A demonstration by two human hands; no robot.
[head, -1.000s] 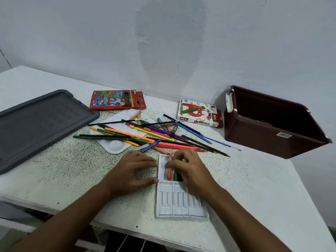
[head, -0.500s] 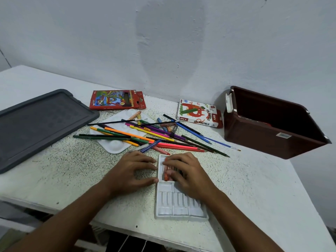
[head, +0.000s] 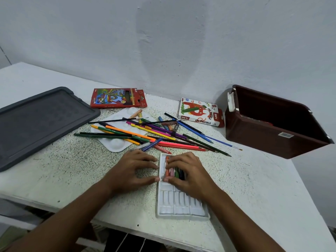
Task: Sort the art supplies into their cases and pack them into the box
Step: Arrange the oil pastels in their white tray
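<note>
A white slotted pastel tray point(head: 179, 206) lies near the table's front edge, with several oil pastels point(head: 172, 171) in its far slots. My right hand point(head: 189, 174) lies over those slots, with forefinger and thumb at the two ends of the orange pastel. My left hand point(head: 131, 170) rests flat against the tray's left side. A loose heap of coloured pencils, brushes and pastels point(head: 154, 132) lies beyond my hands. Behind it are the red pencil case point(head: 118, 98) and the oil pastels box point(head: 199, 112). The brown box point(head: 272, 124) stands open at the right.
A white paint palette point(head: 116, 144) lies under the left part of the heap. A dark grey lid point(head: 34, 122) covers the table's left side. The wall runs close behind, and the brown box juts past the table's right edge.
My right hand has slid from the tray's far end down over the filled slots, and its fingers now bracket the orange pastel. My left hand has stayed against the tray.
</note>
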